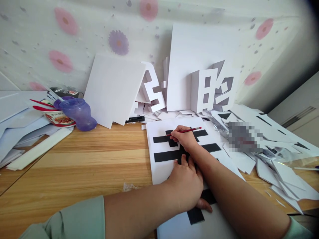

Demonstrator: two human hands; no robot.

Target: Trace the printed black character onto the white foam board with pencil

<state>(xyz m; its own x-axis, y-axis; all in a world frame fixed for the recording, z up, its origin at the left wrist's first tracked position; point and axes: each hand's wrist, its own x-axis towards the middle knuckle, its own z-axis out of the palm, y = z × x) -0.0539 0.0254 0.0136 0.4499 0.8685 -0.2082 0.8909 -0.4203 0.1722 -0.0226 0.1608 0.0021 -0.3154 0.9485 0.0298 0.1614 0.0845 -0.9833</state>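
A white sheet [159, 166] printed with thick black bars lies on the wooden table [87, 159]. My left hand [186, 186] rests flat on the sheet with its fingers stretched forward, pressing it down. My right hand [185, 137] crosses over the left forearm and is closed on a red pencil [185, 130], whose tip touches the upper black bar.
White foam boards [112, 89] and cut-out paper shapes [206, 88] lean against the flowered wall. A purple cup [78, 113] lies tipped beside a noodle tub [58, 118] at the left. Paper scraps [274, 159] pile at the right, stacked sheets [20, 132] at the left.
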